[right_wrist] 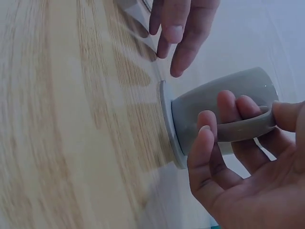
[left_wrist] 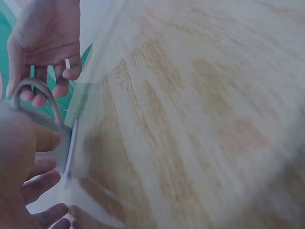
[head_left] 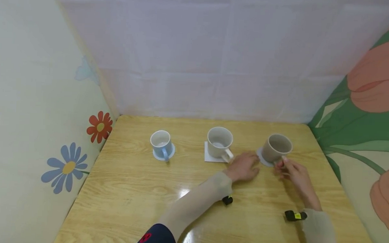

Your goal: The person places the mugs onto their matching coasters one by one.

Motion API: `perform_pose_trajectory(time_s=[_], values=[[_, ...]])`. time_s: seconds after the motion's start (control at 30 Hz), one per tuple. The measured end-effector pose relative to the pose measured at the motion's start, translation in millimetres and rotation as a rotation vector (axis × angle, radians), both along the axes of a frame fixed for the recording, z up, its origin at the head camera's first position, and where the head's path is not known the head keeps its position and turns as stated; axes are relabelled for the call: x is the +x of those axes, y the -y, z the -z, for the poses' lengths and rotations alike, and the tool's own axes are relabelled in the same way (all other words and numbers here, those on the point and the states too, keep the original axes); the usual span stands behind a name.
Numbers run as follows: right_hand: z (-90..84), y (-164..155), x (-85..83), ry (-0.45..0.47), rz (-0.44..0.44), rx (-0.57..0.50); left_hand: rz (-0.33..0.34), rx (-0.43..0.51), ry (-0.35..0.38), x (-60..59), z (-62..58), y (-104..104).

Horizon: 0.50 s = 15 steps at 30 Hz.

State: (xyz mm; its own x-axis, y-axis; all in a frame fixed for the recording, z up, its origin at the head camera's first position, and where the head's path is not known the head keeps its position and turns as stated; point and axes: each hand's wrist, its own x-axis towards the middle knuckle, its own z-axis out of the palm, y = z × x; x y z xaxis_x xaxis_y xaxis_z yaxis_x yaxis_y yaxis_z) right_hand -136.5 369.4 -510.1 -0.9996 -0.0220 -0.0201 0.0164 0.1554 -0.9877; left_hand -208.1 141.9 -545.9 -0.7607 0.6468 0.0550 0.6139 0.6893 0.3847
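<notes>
While the taupe ceramic mug (head_left: 276, 148) sits tilted on its round grey coaster (head_left: 262, 158) at about two o'clock on the pale wooden bench (head_left: 131, 190), its handle is pinched by the right hand (head_left: 294, 173): in the right wrist view the thumb is seen on one side of the loop and the fingers (right_wrist: 224, 112) curled through and around it. The left hand (head_left: 243, 167) is laid on the bench just beside the coaster, at its eight o'clock, fingers relaxed and spread, nothing gripped; its fingertips appear to reach the coaster's edge, though contact cannot be confirmed.

Towards twelve o'clock a cream ceramic mug (head_left: 219, 141) is seen on a square white coaster (head_left: 209, 156), just beside the left hand's knuckles. At ten o'clock a light blue ceramic mug (head_left: 161, 143) is set on a round blue coaster (head_left: 158, 156), well apart from both hands.

Trouble could be had here, it is judged. The taupe mug is already leaning, so a slip of the pinch on that slim handle could let it roll off the coaster. The coaster itself could be dragged along if it sticks to the mug's base. And the cream mug's handle stands near the left hand, so it could be knocked by a careless sweep.
</notes>
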Motion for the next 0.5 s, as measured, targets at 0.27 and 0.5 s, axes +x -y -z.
perform_pose_trajectory(time_s=[0.27, 0.5], values=[[-4.8, -4.4, -2.7, -0.007, 0.033, 0.222, 0.047, -0.042, -0.041, 9.6, -16.9, 6.4], [-8.5, -7.3, -3.3, -0.012, 0.076, 0.423, 0.099, -0.097, -0.146, 19.3, -34.7, 11.3]])
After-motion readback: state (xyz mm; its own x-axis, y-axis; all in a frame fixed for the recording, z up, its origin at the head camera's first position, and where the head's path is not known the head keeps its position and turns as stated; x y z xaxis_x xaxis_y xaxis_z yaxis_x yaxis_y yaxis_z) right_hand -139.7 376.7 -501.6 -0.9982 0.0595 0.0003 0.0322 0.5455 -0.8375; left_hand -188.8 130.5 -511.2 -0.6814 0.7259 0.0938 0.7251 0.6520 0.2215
